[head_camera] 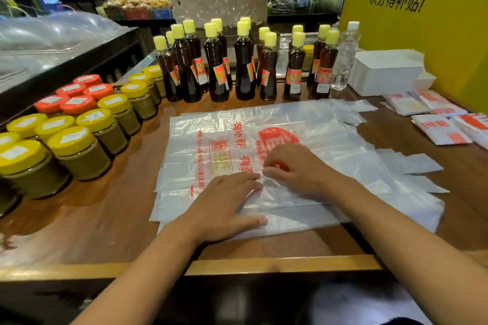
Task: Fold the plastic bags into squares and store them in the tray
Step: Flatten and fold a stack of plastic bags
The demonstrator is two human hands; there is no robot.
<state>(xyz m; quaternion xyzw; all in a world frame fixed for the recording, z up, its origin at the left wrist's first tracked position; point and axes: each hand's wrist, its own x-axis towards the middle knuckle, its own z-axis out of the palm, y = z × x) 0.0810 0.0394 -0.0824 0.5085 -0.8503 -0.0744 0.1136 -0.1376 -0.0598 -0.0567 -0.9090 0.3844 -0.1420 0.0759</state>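
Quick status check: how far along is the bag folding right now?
Done: several folded bags lie at the right edge of the table. In hand: the left hand presses flat on the stack of plastic bags while the right hand pinches the top sheet; no fold shows yet. Left: the whole unfolded stack, plus moving the folded ones into a tray, possibly the white tray behind.

Clear plastic bags (330, 140) carry red print, jars (79, 152) wear yellow or red lids, dark bottles (244, 66) have yellow caps, on a brown worktop (105, 206).
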